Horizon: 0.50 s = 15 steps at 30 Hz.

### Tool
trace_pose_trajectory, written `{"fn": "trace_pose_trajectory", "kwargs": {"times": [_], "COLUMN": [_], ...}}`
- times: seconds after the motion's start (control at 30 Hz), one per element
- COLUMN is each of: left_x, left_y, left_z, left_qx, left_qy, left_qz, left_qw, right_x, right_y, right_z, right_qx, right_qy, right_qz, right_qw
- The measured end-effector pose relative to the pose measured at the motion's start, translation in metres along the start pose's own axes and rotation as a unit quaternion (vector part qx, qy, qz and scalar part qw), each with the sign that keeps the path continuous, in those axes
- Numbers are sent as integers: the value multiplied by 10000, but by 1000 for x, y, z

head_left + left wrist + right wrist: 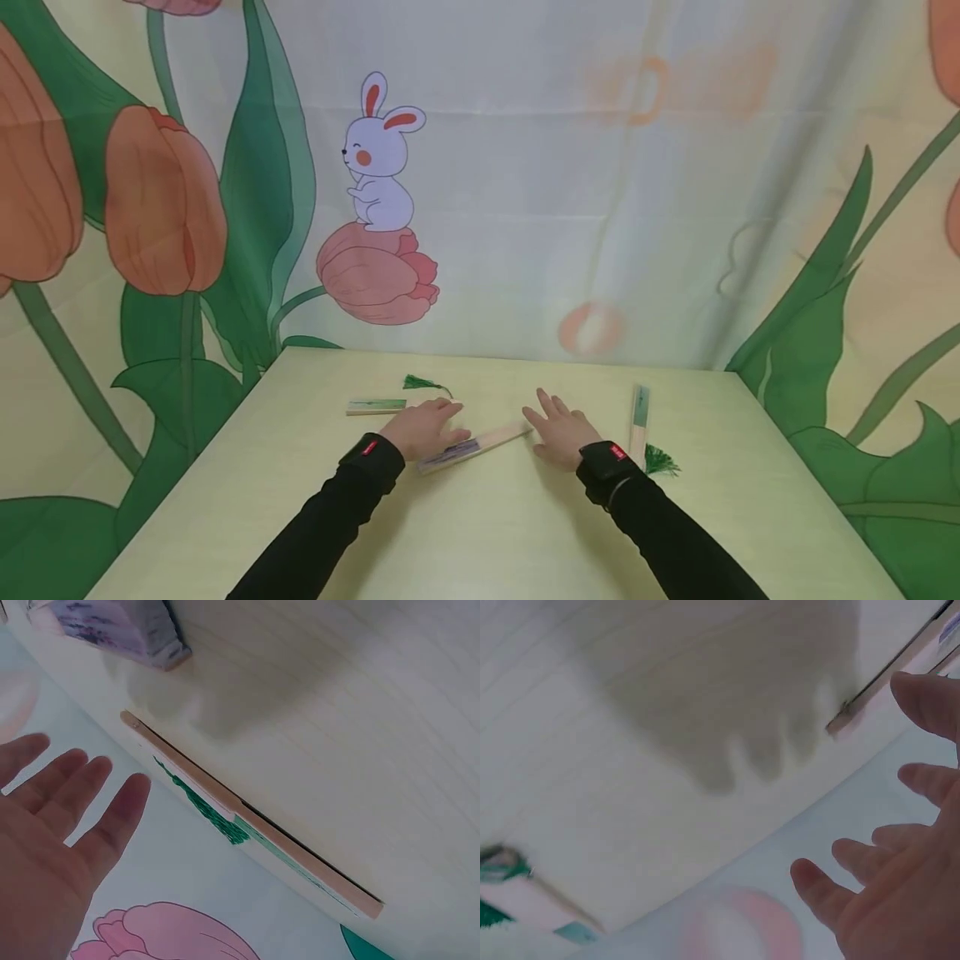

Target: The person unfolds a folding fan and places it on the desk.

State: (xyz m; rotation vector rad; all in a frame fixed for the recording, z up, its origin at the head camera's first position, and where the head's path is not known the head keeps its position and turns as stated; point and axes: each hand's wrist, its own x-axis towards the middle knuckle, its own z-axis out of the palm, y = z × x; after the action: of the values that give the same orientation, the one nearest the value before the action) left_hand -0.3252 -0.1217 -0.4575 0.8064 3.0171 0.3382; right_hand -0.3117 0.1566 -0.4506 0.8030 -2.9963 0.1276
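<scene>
Three folded fans lie on the pale table. The purple-patterned fan [459, 452] [131, 630] slants between the hands; its narrow end [855, 712] points toward the right hand. My left hand [422, 429] [56, 832] hovers over the table with its fingers spread and holds nothing. Beyond it lies a green-patterned fan [377, 406] [300, 859] with a green tassel [420, 382], partly hidden by the hand in the head view. My right hand [562, 432] [900, 877] is spread above the table, gripping nothing. To its right lies another green-patterned fan [640, 410] with a green tassel [660, 461].
The table [480, 542] ends at a hanging cloth backdrop [510, 183] printed with tulips and a white rabbit [382, 179]. Black wrist straps [372, 460] circle both wrists. The right forearm covers part of the right-hand fan's lower end.
</scene>
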Motion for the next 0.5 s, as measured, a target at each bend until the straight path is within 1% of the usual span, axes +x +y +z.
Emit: {"fn": "trace_pose_trajectory", "kwargs": {"times": [0.07, 0.17, 0.3, 0.4, 0.5], "left_x": [-2, -4, -5, -4, -5], "left_y": [2, 4, 6, 6, 6], "left_z": [1, 5, 10, 14, 17], "left_qx": [137, 208, 387, 565, 551], "left_qy": [-5, -50, -146, -109, -63], "left_qz": [149, 291, 291, 364, 373], "left_qw": [9998, 9993, 9987, 9977, 9978], "right_x": [6, 15, 24, 30, 34], "right_y": [-7, -16, -27, -34, -40], "right_z": [5, 15, 24, 28, 29], "right_qx": [62, 97, 128, 111, 25], "right_qy": [-78, -118, -189, -315, -374], "right_qz": [-59, -209, -332, -304, -248], "right_qw": [9999, 9997, 9992, 9990, 9990]}}
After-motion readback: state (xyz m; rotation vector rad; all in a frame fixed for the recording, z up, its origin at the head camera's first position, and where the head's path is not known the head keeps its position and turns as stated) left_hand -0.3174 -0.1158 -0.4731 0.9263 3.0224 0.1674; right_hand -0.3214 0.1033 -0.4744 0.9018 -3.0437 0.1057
